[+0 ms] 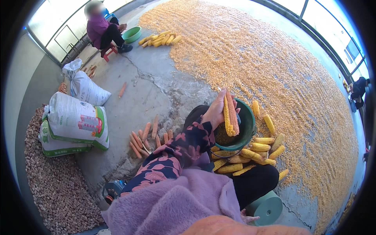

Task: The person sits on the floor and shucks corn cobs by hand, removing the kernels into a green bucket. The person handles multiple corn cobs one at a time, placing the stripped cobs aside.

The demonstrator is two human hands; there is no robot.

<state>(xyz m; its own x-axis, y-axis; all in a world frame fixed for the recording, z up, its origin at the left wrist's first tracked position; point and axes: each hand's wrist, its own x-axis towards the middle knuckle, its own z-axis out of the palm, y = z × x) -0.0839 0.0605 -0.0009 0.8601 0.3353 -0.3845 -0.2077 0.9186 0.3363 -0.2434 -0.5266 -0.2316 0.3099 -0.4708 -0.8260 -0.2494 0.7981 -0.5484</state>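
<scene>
A maize ear [231,113], yellow kernels along its left side and bare pink cob on its right, is gripped in my left hand [216,109] above a green bucket [250,117]. A small pale tip shows by the fingers. Loose kernels lie in the bucket, beside a partly hidden blue-grey thing. Yellow maize ears [249,154] are heaped against the bucket's near side. Low in the view, a few fingers of my right hand [249,217] show beside a pale green roll [268,209]; the rest is hidden, and I cannot tell whether it holds anything.
Shelled cobs [141,141] lie on the concrete to the left, near stacked printed sacks [75,120] and a cob pile [61,191]. Spread kernels [264,58] cover the floor ahead and right. A person [102,30] sits upper left by a green basin [132,34] and more ears [160,39].
</scene>
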